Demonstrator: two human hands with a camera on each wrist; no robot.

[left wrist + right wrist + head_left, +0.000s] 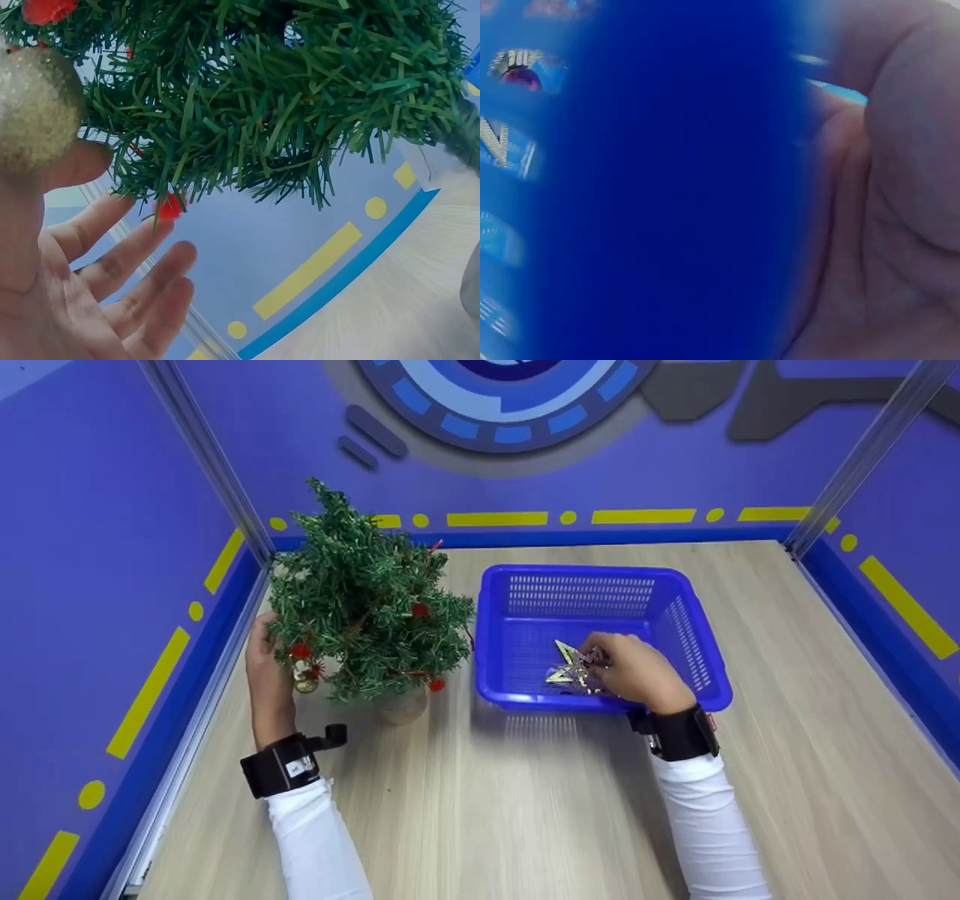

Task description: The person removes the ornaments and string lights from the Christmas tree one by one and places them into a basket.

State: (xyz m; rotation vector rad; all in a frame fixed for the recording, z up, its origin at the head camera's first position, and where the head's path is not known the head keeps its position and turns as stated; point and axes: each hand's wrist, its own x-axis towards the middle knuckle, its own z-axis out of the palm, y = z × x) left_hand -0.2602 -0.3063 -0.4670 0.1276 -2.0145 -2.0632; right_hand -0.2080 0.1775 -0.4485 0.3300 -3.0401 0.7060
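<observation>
A small artificial Christmas tree [367,607] with red decorations stands on the left of the table. My left hand [271,682] is at its left side, touching or close to the lower branches. In the left wrist view its fingers [150,281] are spread and loosely bent, and a gold glitter ball [37,109] hangs in front of the thumb. My right hand [637,667] reaches into a blue plastic basket [487,690], fingers bent down among gold star ornaments [564,675] and shiny purplish pieces. The basket's blurred wall [667,180] hides its fingertips in the right wrist view.
The tree's pale round base [403,706] rests on the wood-grain table [525,810], just left of the basket. Blue-purple panels [112,547] with yellow marks enclose the back and sides. A metal post [217,465] rises at the back left corner.
</observation>
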